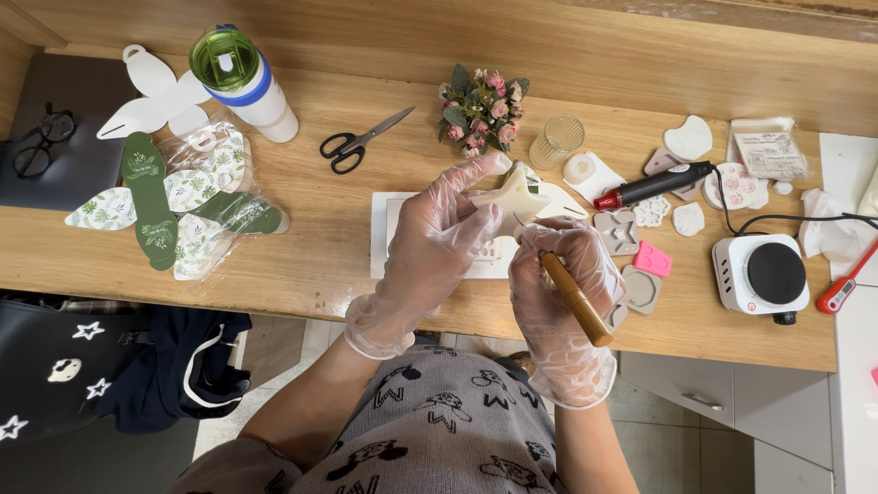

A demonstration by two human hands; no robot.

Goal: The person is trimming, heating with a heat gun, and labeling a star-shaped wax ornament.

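Note:
Both my hands wear clear plastic gloves. My left hand (430, 242) grips a cream star-shaped cast piece (514, 194) above the wooden table (302, 265). My right hand (562, 274) holds a tool with a wooden handle (576, 300), its thin metal tip touching the star's lower edge. A white flat tray (382, 233) lies on the table under my hands.
Scissors (361, 142), a small bouquet (482, 108), a green-lidded bottle (242, 82) and leaf-printed paper cutouts (174, 206) lie to the left and back. To the right sit silicone moulds (640, 288), a red-tipped black tool (654, 185), a small hot plate (761, 273) and a thermometer (846, 284).

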